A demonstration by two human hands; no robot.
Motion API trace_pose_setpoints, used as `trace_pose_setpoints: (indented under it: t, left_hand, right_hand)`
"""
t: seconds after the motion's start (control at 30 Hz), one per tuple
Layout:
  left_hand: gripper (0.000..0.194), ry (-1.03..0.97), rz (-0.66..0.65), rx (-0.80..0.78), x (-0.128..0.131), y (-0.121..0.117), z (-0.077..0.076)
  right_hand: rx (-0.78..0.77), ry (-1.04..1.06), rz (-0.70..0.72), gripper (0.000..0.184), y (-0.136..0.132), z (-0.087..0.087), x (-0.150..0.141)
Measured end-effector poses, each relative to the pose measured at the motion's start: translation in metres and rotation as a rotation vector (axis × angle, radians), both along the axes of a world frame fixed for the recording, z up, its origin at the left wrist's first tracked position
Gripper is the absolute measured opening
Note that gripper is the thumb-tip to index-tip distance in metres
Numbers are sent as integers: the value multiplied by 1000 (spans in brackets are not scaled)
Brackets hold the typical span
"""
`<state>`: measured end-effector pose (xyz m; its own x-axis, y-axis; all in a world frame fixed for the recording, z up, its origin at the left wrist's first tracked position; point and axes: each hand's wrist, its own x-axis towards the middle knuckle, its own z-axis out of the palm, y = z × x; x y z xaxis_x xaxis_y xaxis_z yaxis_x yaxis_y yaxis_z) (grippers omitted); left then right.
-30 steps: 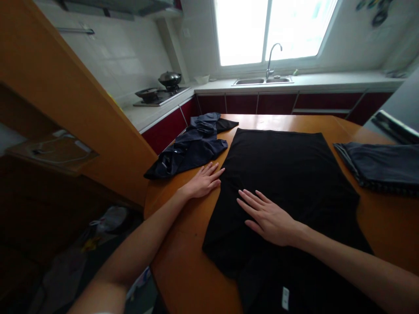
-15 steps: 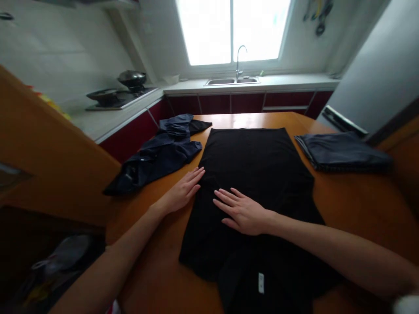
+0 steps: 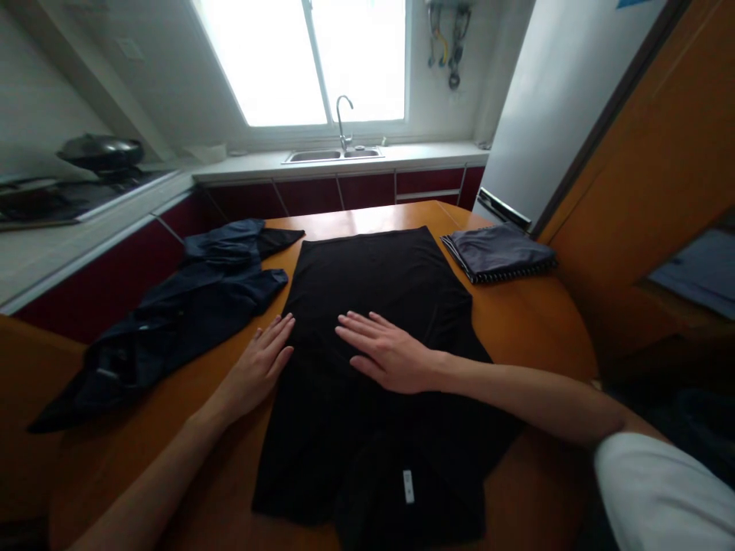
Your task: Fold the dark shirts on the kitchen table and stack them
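A black shirt (image 3: 373,283) lies spread flat on the wooden table (image 3: 534,329), its neck end towards me with a small white label (image 3: 408,487). My right hand (image 3: 390,353) rests flat on the middle of the shirt, fingers stretched out and pointing left. At the shirt's left edge lies my left hand (image 3: 257,366), palm down with its fingers extended, the fingertips touching the cloth. Neither hand grips anything.
Crumpled dark blue clothing (image 3: 189,306) lies along the table's left side. A folded grey garment (image 3: 499,251) sits at the right back. Beyond are a sink (image 3: 333,155), a stove with a wok (image 3: 102,153) and a fridge (image 3: 534,115).
The view has swung to the right, bringing the fridge and the right side of the table further into sight. Both hands stay at nearly the same places on the shirt.
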<state>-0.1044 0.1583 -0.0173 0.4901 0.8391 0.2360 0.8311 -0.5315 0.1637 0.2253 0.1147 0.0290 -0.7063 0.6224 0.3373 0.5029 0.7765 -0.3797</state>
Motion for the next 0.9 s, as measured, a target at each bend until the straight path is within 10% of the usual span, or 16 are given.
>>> trace_pose_setpoints:
  t: [0.37,0.9]
  left_hand:
    - [64,112,-103,-124,49,-31,-1]
    - [78,136,23,-108,62,-48,4]
  right_hand:
    - [-116,-219,-730,60,34,-61,166]
    - [39,-286,-698,66,16,-63,122]
